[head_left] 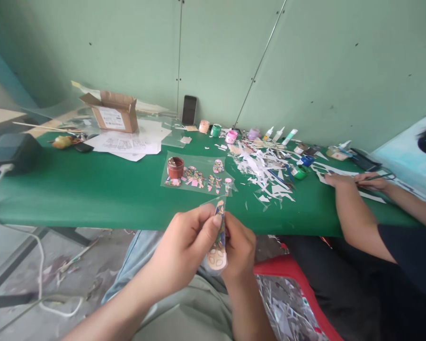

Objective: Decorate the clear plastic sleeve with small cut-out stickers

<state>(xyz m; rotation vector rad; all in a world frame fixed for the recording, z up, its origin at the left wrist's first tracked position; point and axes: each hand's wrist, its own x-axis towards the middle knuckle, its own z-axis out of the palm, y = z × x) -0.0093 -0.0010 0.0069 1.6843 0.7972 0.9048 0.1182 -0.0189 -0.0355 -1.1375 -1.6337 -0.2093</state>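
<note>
I hold a slim patterned piece (218,253) in the lower middle of the frame, over my lap, its upper end overlapping the near edge of the green surface (92,194) in my view. It is narrow and multicoloured toward the top, with a paler rounded end below bearing petal-like outlines, and some clear film shows around it. My left hand (190,241) pinches it, thumb laid across its front; my right hand (240,244) is curled against its right edge, but those fingertips are hidden, so I cannot tell whether they pinch too. Just beyond, at the centre of the frame, a clear sheet (206,163) carries small patterned cutouts (218,166) and a brown jar (175,169). Right of it spreads a pile of white paper scraps (250,163), with a pink jar (231,137) near its upper left. A phone (189,110) leans on the wall at upper centre; an open cardboard box (129,122) stands at upper left behind printed sheets (145,137). At right, a co-worker's hands (341,181) work over white paper, one holding a thin dark tool. A red-rimmed container (289,266) of scraps sits at lower right.
</note>
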